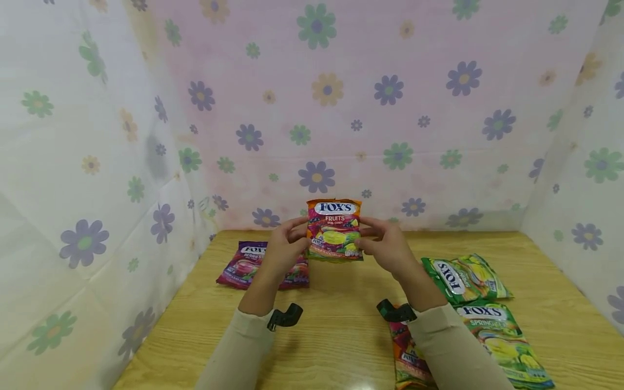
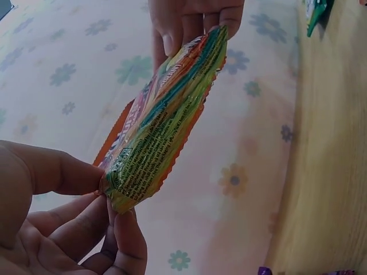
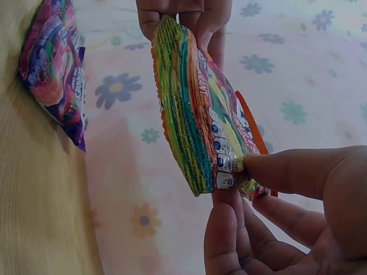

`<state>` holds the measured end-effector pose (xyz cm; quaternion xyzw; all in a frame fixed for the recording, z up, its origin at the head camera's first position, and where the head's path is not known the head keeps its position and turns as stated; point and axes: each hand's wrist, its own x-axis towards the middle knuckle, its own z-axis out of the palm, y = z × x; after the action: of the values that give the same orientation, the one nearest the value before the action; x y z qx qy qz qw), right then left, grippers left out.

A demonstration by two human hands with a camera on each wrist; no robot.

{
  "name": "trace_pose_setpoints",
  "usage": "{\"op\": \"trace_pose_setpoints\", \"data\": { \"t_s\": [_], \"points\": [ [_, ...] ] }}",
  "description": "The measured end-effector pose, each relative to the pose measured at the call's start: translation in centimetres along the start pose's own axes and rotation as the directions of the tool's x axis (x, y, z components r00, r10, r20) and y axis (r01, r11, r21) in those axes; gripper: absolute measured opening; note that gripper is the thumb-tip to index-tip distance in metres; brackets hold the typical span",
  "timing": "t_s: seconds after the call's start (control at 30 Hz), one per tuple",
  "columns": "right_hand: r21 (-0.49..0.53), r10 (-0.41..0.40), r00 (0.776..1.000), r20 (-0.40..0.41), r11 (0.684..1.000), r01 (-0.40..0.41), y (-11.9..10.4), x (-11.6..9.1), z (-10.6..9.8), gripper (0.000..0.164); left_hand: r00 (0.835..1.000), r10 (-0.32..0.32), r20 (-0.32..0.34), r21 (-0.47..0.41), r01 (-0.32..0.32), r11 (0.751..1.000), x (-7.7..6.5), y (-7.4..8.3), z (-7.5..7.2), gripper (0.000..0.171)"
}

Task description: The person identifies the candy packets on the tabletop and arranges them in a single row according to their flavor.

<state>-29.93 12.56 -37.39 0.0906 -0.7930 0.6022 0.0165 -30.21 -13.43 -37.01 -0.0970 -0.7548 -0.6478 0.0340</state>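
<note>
Both hands hold up one Fox's Fruits candy bag (image 1: 334,230), its printed front facing the head camera. My left hand (image 1: 284,246) pinches the left edge between thumb and fingers, and my right hand (image 1: 387,246) pinches the right edge the same way. In the left wrist view, the striped underside of the candy bag (image 2: 166,126) faces the camera, with small print on it. The right wrist view shows the same candy bag (image 3: 200,114) stretched between the two hands.
A purple Fox's Berries bag (image 1: 244,265) lies on the wooden table (image 1: 326,346), partly behind the left forearm. Two green Fox's Spring Tea bags, one farther back (image 1: 465,279) and one nearer (image 1: 507,346), lie at right. Another Fruits bag (image 1: 409,360) is partly under the right forearm.
</note>
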Motion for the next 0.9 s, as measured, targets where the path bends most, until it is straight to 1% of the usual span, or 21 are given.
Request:
{"op": "trace_pose_setpoints", "data": {
  "t_s": [0.2,0.47,0.6,0.7,0.83,0.9],
  "points": [
    [-0.003,-0.010,1.000,-0.008,1.000,0.010,0.8,0.2,0.5,0.057,1.000,-0.010,-0.006,-0.001,0.010,1.000,0.0,-0.7,0.1,0.051],
    [0.036,0.011,1.000,-0.029,0.999,-0.010,1.8,0.9,1.2,0.054,0.999,-0.028,-0.042,0.009,0.028,1.000,0.6,-1.8,0.4,0.041],
    [0.049,0.042,0.999,-0.024,0.998,-0.041,2.6,1.2,1.7,0.053,0.994,-0.075,-0.075,0.050,0.079,0.996,1.0,-2.7,0.3,0.040],
    [0.053,0.081,0.996,-0.020,0.995,-0.080,3.3,1.4,2.2,0.051,0.990,-0.111,-0.092,0.086,0.119,0.989,1.2,-3.5,0.2,0.040],
    [0.058,0.126,0.991,-0.034,0.991,-0.124,4.2,1.5,2.9,0.047,0.988,-0.133,-0.075,0.108,0.141,0.984,1.5,-4.6,0.3,0.041],
    [0.058,0.131,0.991,-0.033,0.990,-0.129,4.6,1.5,3.1,0.046,0.987,-0.142,-0.070,0.126,0.150,0.981,1.6,-5.1,0.5,0.041]
  ]
}}
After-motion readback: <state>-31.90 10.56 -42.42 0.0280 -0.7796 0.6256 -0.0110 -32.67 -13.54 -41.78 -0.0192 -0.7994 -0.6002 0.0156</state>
